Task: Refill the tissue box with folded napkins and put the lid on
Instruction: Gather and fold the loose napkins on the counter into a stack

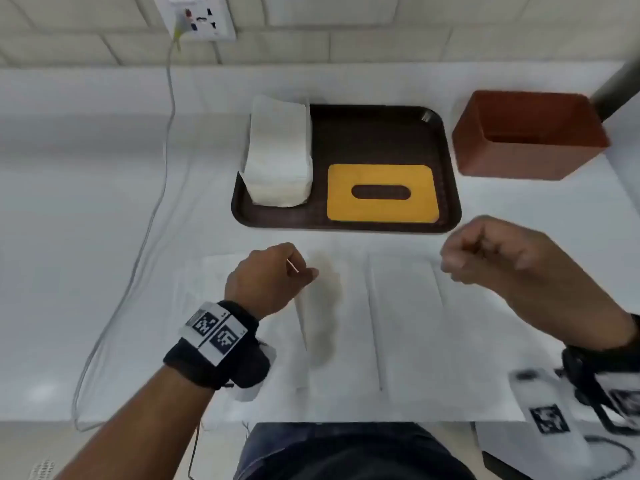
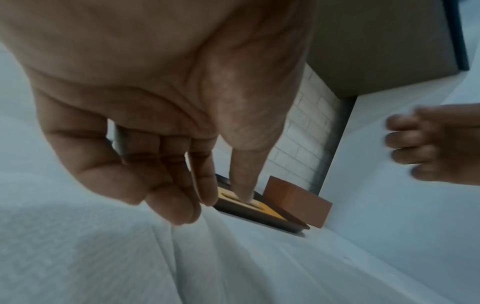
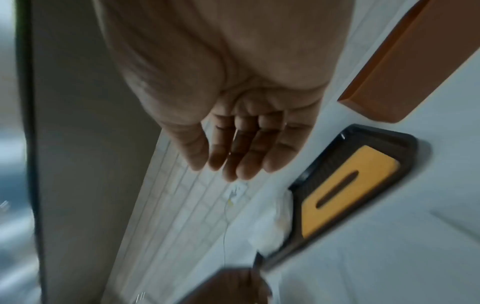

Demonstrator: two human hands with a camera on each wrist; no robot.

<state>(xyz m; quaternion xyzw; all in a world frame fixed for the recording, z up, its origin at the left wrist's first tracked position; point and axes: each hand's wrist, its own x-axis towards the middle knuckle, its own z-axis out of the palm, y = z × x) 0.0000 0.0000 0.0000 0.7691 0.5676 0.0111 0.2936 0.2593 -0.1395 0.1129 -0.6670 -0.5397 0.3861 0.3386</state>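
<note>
A dark tray (image 1: 381, 133) holds a stack of white napkins (image 1: 278, 150) on its left and the yellow slotted lid (image 1: 346, 209) on its right. The brown tissue box (image 1: 512, 161) stands open beside the tray's right edge. One large unfolded napkin (image 1: 408, 323) lies flat in front of the tray. My left hand (image 1: 273, 278) hovers just over its left part, fingers (image 2: 171, 197) loosely curled, thumb straight, holding nothing. My right hand (image 1: 485, 251) is blurred above the napkin's far right corner; its fingers (image 3: 241, 148) look relaxed and hold nothing.
A wall socket (image 1: 197, 19) feeds a pale cable (image 1: 162, 168) that runs down the counter's left side. A white device with a black marker (image 1: 550, 417) sits at the front right edge. A dark post (image 1: 616, 88) rises behind the box.
</note>
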